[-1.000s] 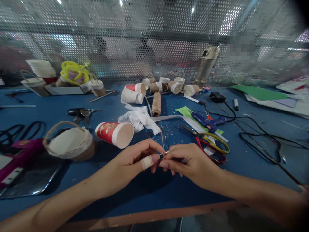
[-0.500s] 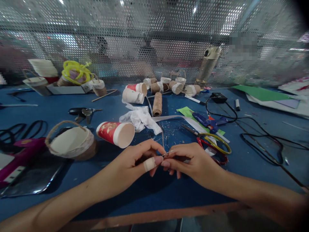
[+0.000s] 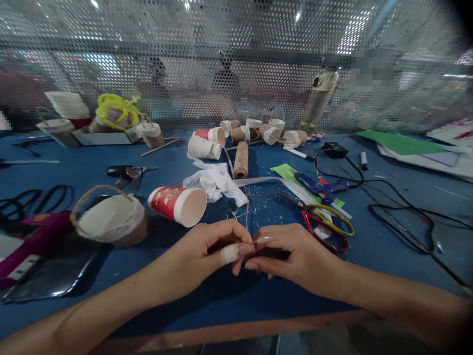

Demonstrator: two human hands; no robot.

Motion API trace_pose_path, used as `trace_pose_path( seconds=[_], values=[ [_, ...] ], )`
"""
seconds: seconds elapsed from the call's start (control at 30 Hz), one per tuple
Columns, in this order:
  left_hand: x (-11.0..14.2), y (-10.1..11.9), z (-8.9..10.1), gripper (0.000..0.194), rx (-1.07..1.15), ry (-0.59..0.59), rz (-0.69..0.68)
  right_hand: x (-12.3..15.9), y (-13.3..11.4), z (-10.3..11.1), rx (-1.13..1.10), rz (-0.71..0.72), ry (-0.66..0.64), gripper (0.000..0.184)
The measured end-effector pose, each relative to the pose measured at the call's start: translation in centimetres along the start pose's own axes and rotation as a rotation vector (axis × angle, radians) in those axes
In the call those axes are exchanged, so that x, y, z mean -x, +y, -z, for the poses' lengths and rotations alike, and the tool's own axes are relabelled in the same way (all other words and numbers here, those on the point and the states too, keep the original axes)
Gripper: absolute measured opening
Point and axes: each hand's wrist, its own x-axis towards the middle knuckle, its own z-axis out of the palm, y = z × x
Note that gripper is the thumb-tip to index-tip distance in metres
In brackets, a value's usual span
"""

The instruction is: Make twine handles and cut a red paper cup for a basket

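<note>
My left hand (image 3: 207, 251), with a light bandage around its thumb, is closed in a pinch on a thin strand of twine (image 3: 247, 212). That strand runs up toward the brown twine spool (image 3: 241, 160). My right hand (image 3: 291, 251) meets it at the fingertips, its fingers curled and its thumb below. A small shiny sliver shows at its index finger; what the right fingers hold is too small to make out. Ahead of the hands lie a red-and-white paper cup (image 3: 166, 202) on its side and crumpled white lace (image 3: 218, 182).
At left stand a twine-wrapped cup basket (image 3: 129, 229) and a magenta glue gun (image 3: 33, 241). Scissors (image 3: 325, 222) and a blue glue gun (image 3: 321, 187) lie right, near black cable (image 3: 402, 202). Several small baskets (image 3: 269, 133) and a bottle (image 3: 320, 101) stand by the mesh panel.
My right thumb has dropped slightly away from its index finger, and both hands have shifted a little lower. The shiny sliver at the right index finger shows more clearly. The objects around stay put.
</note>
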Motion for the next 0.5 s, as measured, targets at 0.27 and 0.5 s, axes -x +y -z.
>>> trace_pose_path(
  seconds=[0.27,0.5],
  values=[
    [0.6,0.3,0.6,0.012,0.040,0.125,0.020,2.1,2.3,10.8,0.892,-0.060,0.277,0.042],
    [0.5,0.5,1.0,0.013,0.007,0.063,0.008,5.3,8.7,18.6,0.971,-0.417,0.070,0.055]
  ],
)
